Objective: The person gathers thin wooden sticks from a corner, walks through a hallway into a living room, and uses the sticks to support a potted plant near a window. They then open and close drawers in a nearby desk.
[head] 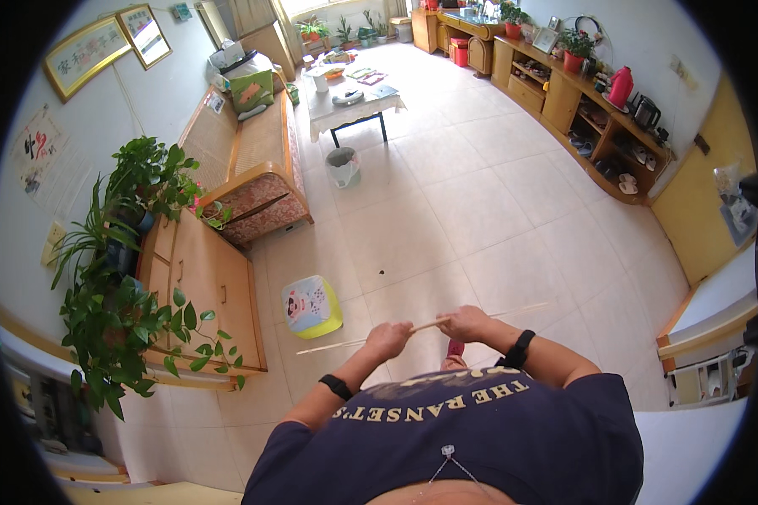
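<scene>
My left hand [388, 341] and my right hand [469, 324] are in front of my body, a short gap apart. Both are closed around a bundle of thin, pale sticks [428, 325], perhaps wood or bamboo. Between my fists the bundle looks thick and compact. Its thin ends stick out past both hands, the right end blurred. The parts inside my fists are hidden. Left of my left hand, on the tiled floor, stands a small yellow-green plastic stool [312, 306] with a cartoon print on top.
A wooden cabinet [211, 290] with trailing potted plants [142, 315] stands at left, before a rattan-seated sofa [262, 132]. Ahead are a waste bin [343, 167] and a cloth-covered table [354, 107]. A long low shoe cabinet [559, 110] lines the right wall. A dark speck [381, 273] lies on the floor.
</scene>
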`<state>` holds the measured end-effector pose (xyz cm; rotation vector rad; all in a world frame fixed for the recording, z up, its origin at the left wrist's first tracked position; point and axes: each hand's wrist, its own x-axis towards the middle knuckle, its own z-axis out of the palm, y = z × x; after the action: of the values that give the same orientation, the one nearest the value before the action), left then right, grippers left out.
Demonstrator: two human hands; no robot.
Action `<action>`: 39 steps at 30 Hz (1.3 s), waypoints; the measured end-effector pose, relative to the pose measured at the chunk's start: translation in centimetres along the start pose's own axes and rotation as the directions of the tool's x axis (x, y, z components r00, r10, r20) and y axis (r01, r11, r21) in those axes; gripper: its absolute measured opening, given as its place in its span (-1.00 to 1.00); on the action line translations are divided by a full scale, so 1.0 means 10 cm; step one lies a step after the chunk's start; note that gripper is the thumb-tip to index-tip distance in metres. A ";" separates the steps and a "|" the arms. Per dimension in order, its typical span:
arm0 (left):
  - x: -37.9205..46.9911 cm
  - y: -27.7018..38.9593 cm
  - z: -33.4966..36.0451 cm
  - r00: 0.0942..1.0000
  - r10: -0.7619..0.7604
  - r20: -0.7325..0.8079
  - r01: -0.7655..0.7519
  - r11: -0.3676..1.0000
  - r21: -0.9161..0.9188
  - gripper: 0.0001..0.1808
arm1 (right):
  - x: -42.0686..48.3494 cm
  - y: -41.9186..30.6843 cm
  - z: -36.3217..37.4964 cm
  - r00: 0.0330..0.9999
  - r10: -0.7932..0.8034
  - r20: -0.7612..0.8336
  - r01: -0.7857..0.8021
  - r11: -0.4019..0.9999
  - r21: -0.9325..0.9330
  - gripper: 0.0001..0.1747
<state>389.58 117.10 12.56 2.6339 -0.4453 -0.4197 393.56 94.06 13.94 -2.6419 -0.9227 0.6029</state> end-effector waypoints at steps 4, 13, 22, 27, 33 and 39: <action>0.88 0.06 -0.23 0.997 -0.073 0.002 0.073 0.997 0.010 -0.75 | 0.48 0.64 -0.40 1.000 0.007 -0.010 -0.007 1.000 -0.012 -0.60; 2.37 0.12 -0.52 0.960 -0.279 -0.016 0.279 0.959 0.042 -0.74 | 1.34 1.68 -1.03 0.994 0.085 -0.073 -0.076 0.991 0.108 -0.58; 3.58 -0.46 -0.71 0.903 -0.429 -0.020 0.428 0.902 -0.051 -0.73 | 2.48 2.17 -1.47 0.978 0.206 -0.025 -0.206 0.978 0.024 -0.60; 4.42 -0.98 -1.13 0.870 -0.492 -0.042 0.481 0.864 -0.147 -0.72 | 3.44 2.40 -1.92 0.976 0.198 -0.091 -0.203 0.978 -0.044 -0.61; 5.11 -1.57 -1.93 0.825 -0.555 -0.107 0.533 0.827 -0.179 -0.68 | 4.60 2.34 -2.57 0.970 0.223 -0.096 -0.230 0.971 -0.064 -0.59; 5.62 -2.05 -2.37 0.766 -0.620 -0.169 0.561 0.774 -0.295 -0.67 | 5.42 2.33 -2.92 0.962 0.264 -0.065 -0.267 0.963 -0.045 -0.59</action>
<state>453.73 122.35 11.19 2.4960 0.5254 -0.2821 458.00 107.69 14.61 -2.8396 -0.5780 0.5639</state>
